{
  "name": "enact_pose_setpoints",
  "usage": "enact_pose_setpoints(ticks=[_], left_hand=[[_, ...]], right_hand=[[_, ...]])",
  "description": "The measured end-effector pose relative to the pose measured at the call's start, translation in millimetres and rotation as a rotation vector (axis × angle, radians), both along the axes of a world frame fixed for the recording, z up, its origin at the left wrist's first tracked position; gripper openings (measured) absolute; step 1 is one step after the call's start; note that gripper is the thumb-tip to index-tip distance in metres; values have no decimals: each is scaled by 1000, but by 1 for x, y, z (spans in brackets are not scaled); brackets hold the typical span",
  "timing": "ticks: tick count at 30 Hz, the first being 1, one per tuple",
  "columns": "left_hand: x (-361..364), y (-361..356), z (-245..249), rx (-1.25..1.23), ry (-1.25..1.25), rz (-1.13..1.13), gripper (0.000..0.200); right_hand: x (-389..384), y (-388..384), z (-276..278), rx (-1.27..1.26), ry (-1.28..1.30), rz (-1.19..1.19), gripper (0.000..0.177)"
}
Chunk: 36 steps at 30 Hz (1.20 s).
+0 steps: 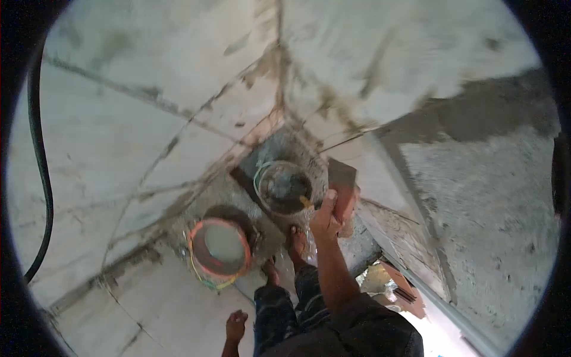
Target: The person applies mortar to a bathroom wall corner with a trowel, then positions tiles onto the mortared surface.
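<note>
My right hand (327, 221) is closed around a brick-like block (343, 178), grey-brown on its upper face and reddish lower down. It is held out in front of me, just right of a bucket (285, 211) of dark grey wet mix. A yellowish handle (306, 202) shows at that bucket's right edge. My left hand (236, 323) hangs low at my left side, fingers loosely bent, with nothing visible in it. Closest to it is an orange-rimmed bucket (191, 243) holding pale cloudy liquid.
Large pale tiles (119, 125) with dirty joints cover the left wall and meet another tiled wall at the corner. Rough grey cement (482, 196) covers part of the right wall. A black cable (40, 160) hangs at left. My bare feet (297, 240) stand close to the buckets.
</note>
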State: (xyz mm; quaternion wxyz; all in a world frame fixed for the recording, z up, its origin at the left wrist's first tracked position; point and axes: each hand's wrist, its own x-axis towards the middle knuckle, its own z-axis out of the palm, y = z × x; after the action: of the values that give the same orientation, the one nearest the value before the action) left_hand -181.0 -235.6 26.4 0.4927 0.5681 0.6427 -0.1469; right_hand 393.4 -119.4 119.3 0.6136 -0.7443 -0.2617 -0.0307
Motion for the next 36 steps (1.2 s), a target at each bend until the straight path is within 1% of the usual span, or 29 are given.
enact_pose_setpoints(ticks=[1, 2, 4, 5, 7, 8, 10, 11, 12, 14, 15, 16, 17, 18, 20, 21, 22, 23, 24, 25, 26, 27, 28, 29, 30, 32, 33, 35, 36], left_hand=[[-2, -10, -9, 9, -90, 110, 47], [36, 2, 19, -43, -48, 162, 44], [74, 10, 32, -73, -88, 322, 37], [77, 3, 26, -82, -74, 339, 37], [79, -3, 8, -123, -231, 458, 39], [80, -6, 1, -132, -214, 463, 39], [85, -12, -11, -224, -53, 479, 39], [105, -1, -1, -157, -43, 342, 39], [90, -15, -15, -189, -40, 362, 38], [74, -29, -29, -236, 7, 400, 38], [71, -32, -33, -239, 24, 402, 38], [72, -33, -32, -251, 54, 474, 41], [71, -35, -32, -262, 83, 547, 43], [66, -38, -32, -264, 95, 548, 43], [58, -48, -34, -253, 154, 559, 46], [55, -52, -35, -265, 149, 582, 48], [57, -52, -35, -267, 151, 588, 48], [62, -48, -35, -281, 150, 515, 49], [66, -46, -36, -293, 144, 441, 49], [68, -48, -39, -289, 137, 444, 49], [72, -47, -42, -298, 124, 410, 48], [75, -46, -45, -308, 114, 375, 48], [78, -47, -47, -305, 115, 378, 48], [91, -40, -47, -331, 93, 514, 49], [100, -36, -47, -356, 71, 650, 50], [100, -36, -53, -352, 44, 618, 51], [98, -36, -57, -344, 13, 577, 52], [91, -40, -66, -327, 2, 600, 51], [103, -33, -63, -313, -13, 621, 50]], right_hand=[[-12, -8, -45, -213, -14, -32, 37], [-20, -14, -83, -232, 11, 12, 37], [-29, -24, -156, -410, 312, 71, 40], [-31, -30, -189, -501, 456, 84, 42], [-40, -37, -243, -678, 747, 87, 46], [-46, -32, -266, -691, 761, 89, 46], [-51, -9, -313, -780, 698, 204, 49], [-57, -4, -362, -760, 687, 319, 50], [-62, -1, -408, -739, 676, 433, 55], [-62, 27, -451, -1021, 620, 513, 58], [-63, 17, -519, -1024, 636, 519, 58], [-69, 4, -582, -938, 391, 504, 60], [-89, 19, -647, -845, 150, 484, 61], [-97, 20, -662, -848, 161, 488, 61], [-106, 30, -680, -623, -1, 376, 64], [-95, 29, -623, -623, -3, 384, 64], [-101, 49, -554, -694, 405, 335, 41], [-106, 75, -478, -749, 813, 271, 34], [-110, 63, -489, -750, 806, 274, 34], [-113, 53, -505, -622, 763, 374, 35], [-109, 56, -504, -486, 717, 474, 36], [-103, 58, -503, -475, 712, 478, 36], [-96, 55, -502, -571, 769, 533, 37], [-92, 51, -496, -673, 829, 590, 39], [-89, 48, -498, -675, 832, 598, 39], [-81, 47, -498, -507, 901, 721, 39], [-76, 47, -494, -506, 904, 727, 39], [-66, 45, -487, -819, 902, 830, 38], [-61, 40, -497, -816, 905, 839, 38]])
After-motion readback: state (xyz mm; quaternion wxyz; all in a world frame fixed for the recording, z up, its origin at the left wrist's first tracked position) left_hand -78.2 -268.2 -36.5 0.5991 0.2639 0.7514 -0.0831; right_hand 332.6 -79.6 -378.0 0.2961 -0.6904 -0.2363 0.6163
